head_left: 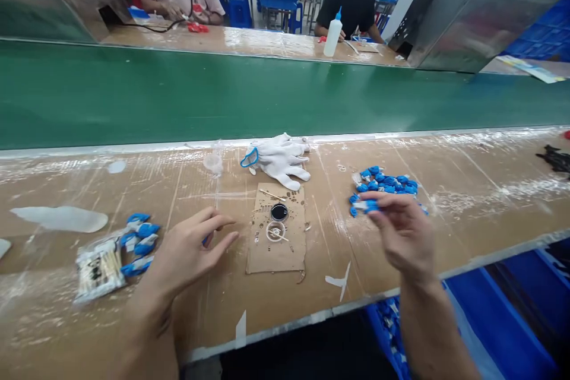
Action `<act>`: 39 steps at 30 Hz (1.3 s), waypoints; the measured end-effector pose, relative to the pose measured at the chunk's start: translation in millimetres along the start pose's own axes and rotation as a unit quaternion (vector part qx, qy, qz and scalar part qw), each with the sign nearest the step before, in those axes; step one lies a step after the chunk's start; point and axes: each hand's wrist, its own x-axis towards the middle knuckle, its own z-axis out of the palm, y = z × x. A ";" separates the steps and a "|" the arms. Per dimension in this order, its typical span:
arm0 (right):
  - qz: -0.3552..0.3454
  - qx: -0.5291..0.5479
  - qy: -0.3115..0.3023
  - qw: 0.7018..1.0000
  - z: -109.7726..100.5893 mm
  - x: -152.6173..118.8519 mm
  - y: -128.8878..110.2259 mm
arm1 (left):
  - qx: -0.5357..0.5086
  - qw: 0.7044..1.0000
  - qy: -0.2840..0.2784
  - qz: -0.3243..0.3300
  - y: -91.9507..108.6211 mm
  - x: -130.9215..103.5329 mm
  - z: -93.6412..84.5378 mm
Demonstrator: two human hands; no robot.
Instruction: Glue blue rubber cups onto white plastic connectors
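My right hand (403, 228) has its thumb and index finger closed at one end of a small blue-and-white piece (366, 206), beside a pile of similar blue pieces (389, 183). My left hand (196, 249) hovers over the table with thumb and fingers apart. A bit of blue shows among its fingers; what it belongs to is hidden. Between my hands lies a stained cardboard sheet (256, 255). On it are a small round dish of dark liquid (279, 211), a clear dish (275, 231) with a white stick in it, and a cotton swab (272, 195).
White gloves (282, 160) lie behind the cardboard. At left are a bag of cotton swabs (100, 267) and several blue pieces (141, 237). Beyond runs a green belt (200, 95); two people work across it near a white bottle (333, 35). Blue bins (503, 314) stand below right.
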 end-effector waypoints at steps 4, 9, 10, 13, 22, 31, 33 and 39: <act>0.034 -0.145 0.017 0.989 -58.6 -1.7 46.5 | 0.031 0.977 -0.201 -0.070 -8.6 -0.1 -2.6; 0.057 -0.281 -0.109 0.952 -71.9 -5.7 72.9 | 0.066 0.959 -0.259 -0.097 5.6 3.9 6.6; 0.055 -0.304 -0.121 0.943 -70.7 -4.5 75.2 | 0.073 0.960 -0.252 -0.097 8.9 4.6 7.3; 0.032 -0.345 -0.102 0.932 -66.7 4.0 83.2 | 0.095 0.965 -0.232 -0.082 18.8 6.3 8.5; -0.042 -0.390 -0.052 0.919 -63.2 16.4 100.9 | 0.057 0.970 -0.231 -0.045 36.3 10.4 17.0; -0.042 -0.385 -0.033 0.921 -55.8 10.7 100.8 | -0.221 0.974 0.050 -0.028 18.3 2.3 11.1; -0.045 -0.392 -0.025 0.918 -52.7 9.9 102.7 | -0.274 0.957 0.092 -0.038 14.3 1.7 14.9; -0.047 -0.404 0.030 0.913 -52.8 3.6 84.6 | -0.331 0.928 0.146 -0.084 8.7 4.7 28.6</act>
